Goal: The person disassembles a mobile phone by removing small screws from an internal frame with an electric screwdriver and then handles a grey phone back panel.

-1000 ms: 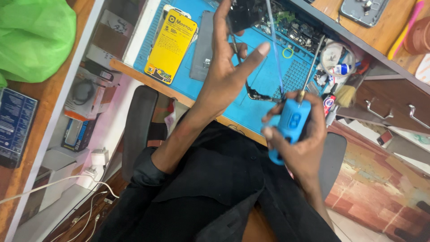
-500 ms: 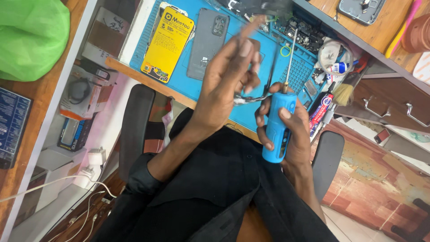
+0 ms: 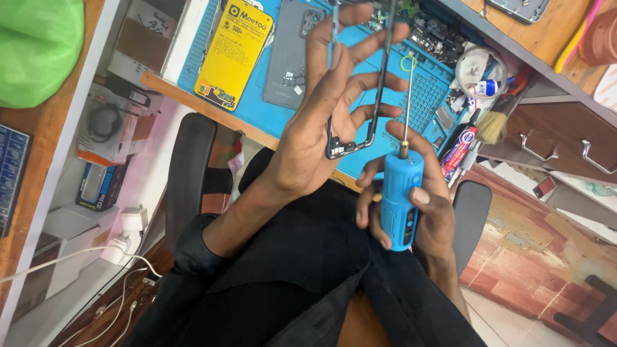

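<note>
While the blue electric screwdriver (image 3: 400, 200) sat lower and further right a second ago, I now see it raised in front of the lap, its long thin bit (image 3: 407, 103) pointing up towards the phone frame (image 3: 360, 83), which has come down and closer to the body than it was. My left hand (image 3: 321, 122) holds that dark, thin frame with its fingers spread and only partly curled, the frame pinched between thumb and fingertips and standing roughly upright, its lower corner just above the screwdriver's tip end. My right hand (image 3: 418, 205) is wrapped firmly round the screwdriver's barrel, thumb on its side. I judge from this that tool and frame are being brought together, the bit lying just beside the frame's right edge, though I cannot tell if they touch. Behind the hands lies the surface (image 3: 205, 106), covered by a blue work mat (image 3: 443, 96). On it rest a yellow flat package (image 3: 234, 54) and a grey phone back (image 3: 292, 54), with small circuit parts at the far edge. To the right stand a brush (image 3: 491, 125), a tube (image 3: 457, 149) and a round clear container (image 3: 479, 67). Wooden drawers with metal handles (image 3: 546, 144) sit further right, a green bag (image 3: 38, 45) at top left, and white cables (image 3: 96, 257) trail along the shelf on the left.
</note>
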